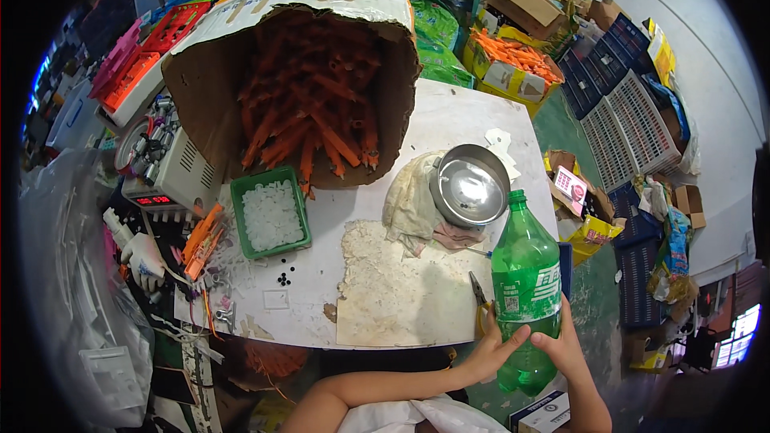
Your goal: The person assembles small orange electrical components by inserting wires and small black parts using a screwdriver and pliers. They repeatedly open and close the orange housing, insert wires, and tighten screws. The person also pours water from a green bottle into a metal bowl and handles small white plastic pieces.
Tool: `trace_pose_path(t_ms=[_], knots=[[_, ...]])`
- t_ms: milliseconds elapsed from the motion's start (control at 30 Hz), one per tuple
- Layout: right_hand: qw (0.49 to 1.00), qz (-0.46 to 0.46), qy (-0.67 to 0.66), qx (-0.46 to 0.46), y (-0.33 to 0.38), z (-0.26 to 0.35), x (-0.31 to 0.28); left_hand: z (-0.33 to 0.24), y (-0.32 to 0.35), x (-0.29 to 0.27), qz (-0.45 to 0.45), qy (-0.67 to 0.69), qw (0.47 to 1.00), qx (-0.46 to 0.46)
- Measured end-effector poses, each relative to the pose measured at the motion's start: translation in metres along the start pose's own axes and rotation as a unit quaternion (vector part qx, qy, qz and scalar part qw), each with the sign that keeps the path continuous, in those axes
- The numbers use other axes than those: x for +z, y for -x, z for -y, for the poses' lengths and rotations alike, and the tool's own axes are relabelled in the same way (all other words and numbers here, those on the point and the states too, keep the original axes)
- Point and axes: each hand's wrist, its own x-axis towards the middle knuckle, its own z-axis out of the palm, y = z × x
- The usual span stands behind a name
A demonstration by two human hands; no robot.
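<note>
A large green plastic bottle [517,252] with a green cap stands upright at the table's right edge, green liquid in its lower part. My left hand [491,353] is closed around its lower left side. My right hand [566,346] grips its lower right side, and both thumbs press on the front. Just behind the bottle sits a shiny round metal bowl [470,184], resting partly on a crumpled beige cloth [407,200]. Pliers [478,289] with yellow handles lie left of the bottle, partly hidden by it and my left hand.
A big cardboard box [196,88] lies open toward me, full of orange plastic parts [321,112]. A green tray [237,216] holds translucent white pieces. Small black parts [285,279] lie in front of it. At left stands a device with a red display [154,199]; boxes and blue crates [638,224] line the right.
</note>
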Motion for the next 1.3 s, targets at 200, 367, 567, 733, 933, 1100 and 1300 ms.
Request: trace_pose_path(t_ms=[200, 367, 567, 733, 933, 1100, 1300], knots=[[1.000, 0.025, 0.012, -0.010, -0.007, 0.000, -0.001, -0.002, -0.003, -0.003, 0.003, 0.025, 1.000, 0.016], [0.999, 0.042, 0.023, 0.015, -0.007, 0.009, -0.004, 0.002, -0.002, 0.004, -0.010, 0.061, 0.998, 0.003], [0.997, 0.060, 0.039, 0.024, -0.009, 0.007, -0.008, 0.000, 0.000, 0.006, -0.002, 0.120, 0.991, -0.054], [0.997, 0.059, 0.041, 0.018, -0.010, 0.005, -0.009, -0.009, 0.001, 0.006, -0.012, 0.117, 0.991, -0.061], [0.997, 0.057, 0.042, 0.011, -0.011, 0.004, -0.010, -0.006, -0.001, 0.005, -0.013, 0.128, 0.990, -0.049], [0.997, 0.055, 0.055, 0.012, -0.009, 0.005, -0.011, -0.009, -0.002, 0.005, -0.006, 0.112, 0.993, -0.047], [0.998, 0.053, 0.039, 0.006, -0.007, 0.007, -0.011, -0.016, -0.001, 0.005, -0.009, 0.102, 0.993, -0.052]])
